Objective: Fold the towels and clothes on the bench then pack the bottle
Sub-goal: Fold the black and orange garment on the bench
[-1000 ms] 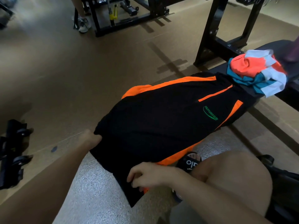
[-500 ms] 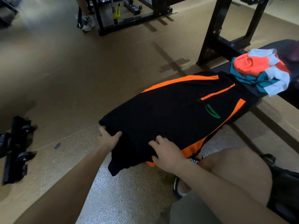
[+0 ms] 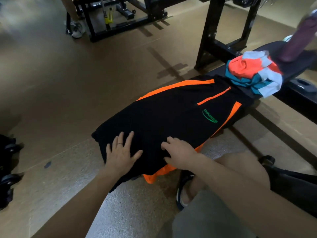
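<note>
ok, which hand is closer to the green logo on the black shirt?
Right. The right hand lies on the black shirt, below-left of the green logo. The left hand rests flat further left, near the shirt's bottom edge.

Under the black and orange garment (image 3: 171,117), near end of the bench (image 3: 291,66) hidden entirely. Beneath the left hand (image 3: 121,154) and right hand (image 3: 180,154), patches of cloth covered, so folds there unreadable. Green logo (image 3: 210,115) too small to spell out. At the right edge, purple bottle (image 3: 298,38) blurred and cropped at its top. Bundle of coral, teal and pale blue cloth (image 3: 253,73) crumpled, number of pieces unclear. Dark gear (image 3: 6,169) cut by the left edge, unidentifiable. Sandal (image 3: 185,189) half hidden behind the right forearm.
</note>
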`<move>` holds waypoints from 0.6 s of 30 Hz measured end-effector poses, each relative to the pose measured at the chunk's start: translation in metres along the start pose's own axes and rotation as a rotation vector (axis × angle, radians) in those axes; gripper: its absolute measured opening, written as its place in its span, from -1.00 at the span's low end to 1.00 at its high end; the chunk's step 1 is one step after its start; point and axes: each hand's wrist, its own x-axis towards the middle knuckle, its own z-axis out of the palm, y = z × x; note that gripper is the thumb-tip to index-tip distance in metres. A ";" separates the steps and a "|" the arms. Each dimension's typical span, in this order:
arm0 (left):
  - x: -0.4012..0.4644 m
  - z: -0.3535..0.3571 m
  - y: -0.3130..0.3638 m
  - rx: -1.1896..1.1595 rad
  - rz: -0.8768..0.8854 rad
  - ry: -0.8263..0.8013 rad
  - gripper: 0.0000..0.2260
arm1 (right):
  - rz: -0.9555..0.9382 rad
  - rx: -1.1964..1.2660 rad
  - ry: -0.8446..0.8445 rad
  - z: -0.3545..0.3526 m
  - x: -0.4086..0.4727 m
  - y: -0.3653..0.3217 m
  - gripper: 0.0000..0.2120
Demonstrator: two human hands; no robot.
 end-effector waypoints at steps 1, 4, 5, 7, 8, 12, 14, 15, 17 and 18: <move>0.006 0.000 0.017 0.015 0.054 -0.034 -0.26 | 0.026 0.007 -0.003 -0.009 0.001 0.013 -0.64; 0.029 0.000 0.074 0.051 0.219 -0.117 -0.26 | 0.164 0.003 0.037 -0.037 -0.002 0.072 -0.54; 0.039 -0.002 0.093 0.049 0.262 -0.147 -0.27 | 0.226 0.005 0.061 -0.044 -0.004 0.095 -0.49; 0.059 -0.004 0.134 0.059 0.330 -0.190 -0.28 | 0.354 0.013 0.103 -0.053 -0.009 0.140 -0.41; 0.070 -0.003 0.155 0.070 0.357 -0.201 -0.29 | 0.405 0.009 0.115 -0.055 -0.011 0.162 -0.38; 0.122 0.005 0.221 0.115 0.455 -0.195 -0.33 | 0.517 0.006 0.135 -0.053 -0.003 0.228 -0.34; 0.154 0.008 0.246 0.149 0.494 -0.161 -0.36 | 0.531 0.016 0.176 -0.052 0.008 0.251 -0.35; 0.172 0.009 0.257 0.160 0.508 -0.140 -0.38 | 0.529 0.008 0.208 -0.050 0.014 0.261 -0.36; 0.210 0.009 0.277 0.170 0.525 -0.106 -0.42 | 0.512 -0.022 0.284 -0.048 0.025 0.280 -0.38; 0.229 0.009 0.286 0.178 0.532 -0.100 -0.43 | 0.503 -0.039 0.314 -0.046 0.030 0.288 -0.37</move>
